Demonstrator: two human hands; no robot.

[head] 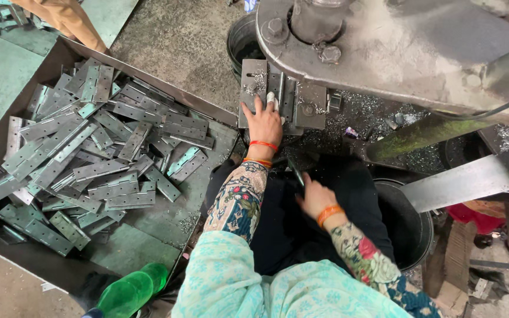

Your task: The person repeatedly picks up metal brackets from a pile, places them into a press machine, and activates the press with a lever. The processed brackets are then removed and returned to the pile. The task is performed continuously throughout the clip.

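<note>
Hinge on die: left hand (264, 121) flat on grey hinge (274, 94), fingers spread, under press head (384, 41).
Right hand: (313, 197) in lap below press, curled round a thin metal piece (296, 174).
Stock: hinge pile (89, 147) in tray (148, 241), left of press.
Room: tight gap betw. tray edge & black bucket (407, 227).

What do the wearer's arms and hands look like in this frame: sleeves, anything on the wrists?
Both arms wear dark sleeves with a dense floral print in red, green and cream, under a pale turquoise patterned shawl. The left hand is bare, with a thin red-orange bangle and an orange-gold one at the wrist, and a pale wrap on one fingertip. The right hand is bare too, with orange bangles.
</note>
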